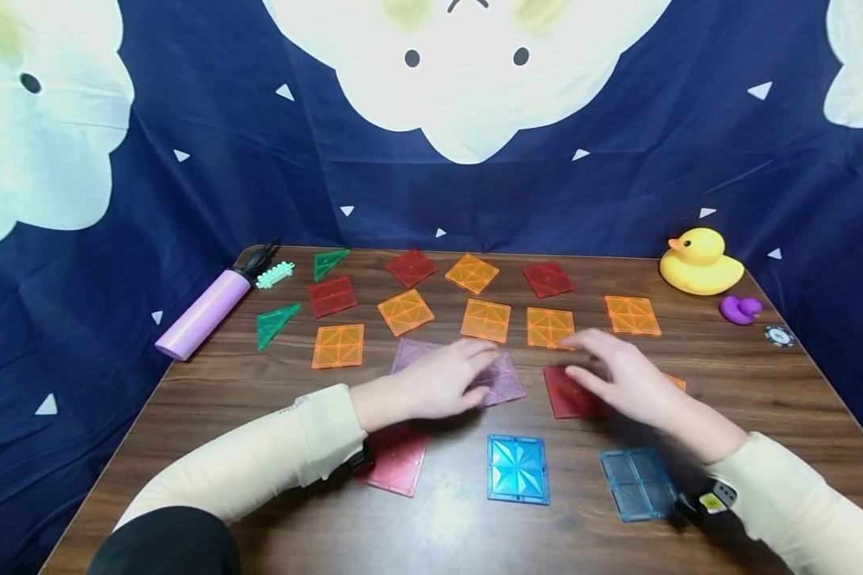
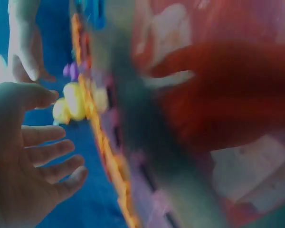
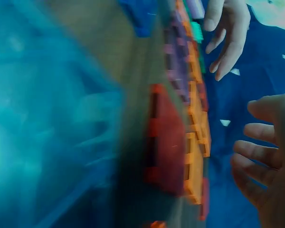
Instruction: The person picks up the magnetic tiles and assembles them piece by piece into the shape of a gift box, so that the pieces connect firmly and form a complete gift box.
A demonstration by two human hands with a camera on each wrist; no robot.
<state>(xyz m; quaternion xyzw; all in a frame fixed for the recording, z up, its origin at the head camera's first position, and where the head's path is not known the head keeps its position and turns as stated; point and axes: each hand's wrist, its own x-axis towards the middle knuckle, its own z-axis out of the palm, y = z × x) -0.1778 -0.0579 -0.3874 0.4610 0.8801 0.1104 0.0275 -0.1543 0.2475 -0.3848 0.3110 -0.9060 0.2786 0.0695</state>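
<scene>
My left hand [image 1: 442, 382] hovers over the purple translucent tiles [image 1: 505, 383], its fingers loosely bent and holding nothing. Its palm and spread fingers show in the left wrist view, where a blurred red tile [image 2: 256, 95] fills the right side. Over a dark red square tile [image 1: 570, 399] is my right hand [image 1: 636, 383], fingers apart and nothing between them. Its fingertips are near an orange square tile [image 1: 549, 326]; contact is unclear. Below the hands lie a pinkish-red tile [image 1: 395, 465], a bright blue tile [image 1: 518, 469] and a darker blue tile [image 1: 636, 483].
Several orange and red square tiles and green triangle tiles [image 1: 276, 323] lie towards the back. At left are a lilac cylinder [image 1: 204, 314] and a mint-green piece [image 1: 276, 275]. A yellow duck [image 1: 699, 263], a purple duck [image 1: 740, 310] and a chip [image 1: 780, 335] stand at right.
</scene>
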